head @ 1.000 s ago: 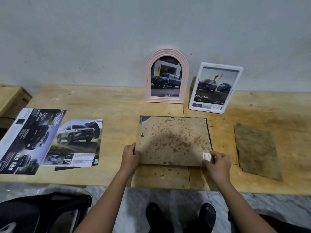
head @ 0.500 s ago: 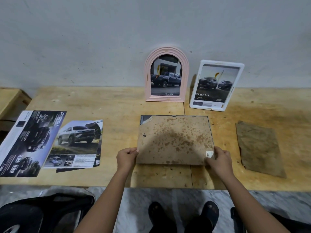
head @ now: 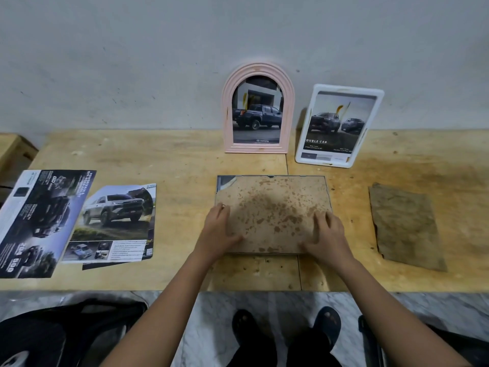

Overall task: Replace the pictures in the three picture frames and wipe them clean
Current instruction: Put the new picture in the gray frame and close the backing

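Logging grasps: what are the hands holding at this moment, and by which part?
Nothing is gripped: the left hand and right hand press flat on the back of the face-down frame, near its lower corners.

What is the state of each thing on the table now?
Pink frame: upright against wall, holds truck picture.
White frame: leaning on wall, holds two-truck picture.
Third frame: face down, stained back up.
Left hand: resting on third frame.
Right hand: resting on third frame.
Cloth: flat, untouched.
Brochures: flat, overlapping.
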The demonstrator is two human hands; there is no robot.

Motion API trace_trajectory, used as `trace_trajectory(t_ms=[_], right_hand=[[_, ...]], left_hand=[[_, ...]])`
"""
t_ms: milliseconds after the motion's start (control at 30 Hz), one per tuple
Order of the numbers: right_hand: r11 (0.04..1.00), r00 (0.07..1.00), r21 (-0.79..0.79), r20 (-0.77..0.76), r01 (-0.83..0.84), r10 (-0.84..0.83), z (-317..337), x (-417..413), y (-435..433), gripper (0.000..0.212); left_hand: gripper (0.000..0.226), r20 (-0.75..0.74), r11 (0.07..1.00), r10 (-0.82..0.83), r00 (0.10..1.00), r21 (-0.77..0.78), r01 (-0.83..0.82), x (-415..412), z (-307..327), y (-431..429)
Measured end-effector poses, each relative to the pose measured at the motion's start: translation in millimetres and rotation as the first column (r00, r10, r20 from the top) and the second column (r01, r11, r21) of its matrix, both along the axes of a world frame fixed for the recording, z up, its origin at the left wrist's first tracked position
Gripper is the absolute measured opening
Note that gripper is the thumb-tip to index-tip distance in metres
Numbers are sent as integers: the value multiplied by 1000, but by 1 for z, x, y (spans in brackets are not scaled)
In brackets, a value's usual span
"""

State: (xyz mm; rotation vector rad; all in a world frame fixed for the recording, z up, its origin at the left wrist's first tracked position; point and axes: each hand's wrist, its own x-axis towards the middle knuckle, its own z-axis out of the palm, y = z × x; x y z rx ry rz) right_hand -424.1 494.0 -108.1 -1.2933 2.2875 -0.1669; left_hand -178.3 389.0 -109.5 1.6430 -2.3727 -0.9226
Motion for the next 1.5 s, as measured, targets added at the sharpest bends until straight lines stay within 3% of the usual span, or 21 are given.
trace_trajectory(t_ms=[100,167,500,667,800,867,933,1033,1200,1500], right_hand=[[997,999,63,-9,-45,46,-7,7,-3,107],[998,998,51,-40,-38,40,-13,13,-3,112],[998,982,64,-186,16,-4,-21,24,-11,119],[995,976,83,-214,57,-38,-19,28,-17,113],[975,985,208,-165,75,-41,-9,32,-33,112],[984,991,180,-132,6,18,-5,38,-42,102],[987,991,99,-32,-125,129,-3,49,-50,90],[977,968,89,176,-195,178,-3,75,-54,91],[967,978,161,89,-200,187,-16,100,-53,111],[974,988,167,65,-152,143,-21,103,-59,113]], left_hand=[[106,96,988,-76,992,145,62,-9,-5,5],[110,162,989,-68,984,138,46,-9,-14,5],[101,236,999,-41,971,29,35,-13,-18,-1],[98,229,999,-35,973,3,35,-12,-18,-4],[97,181,997,-71,981,30,66,-4,-14,-2],[96,81,996,-51,995,79,45,3,-12,-2],[98,9,995,4,1000,95,-5,11,-10,-3],[99,2,985,91,996,150,-91,19,-11,-4],[93,2,976,134,991,172,-132,15,-11,-5],[91,141,964,197,970,153,-217,2,-10,-15]])
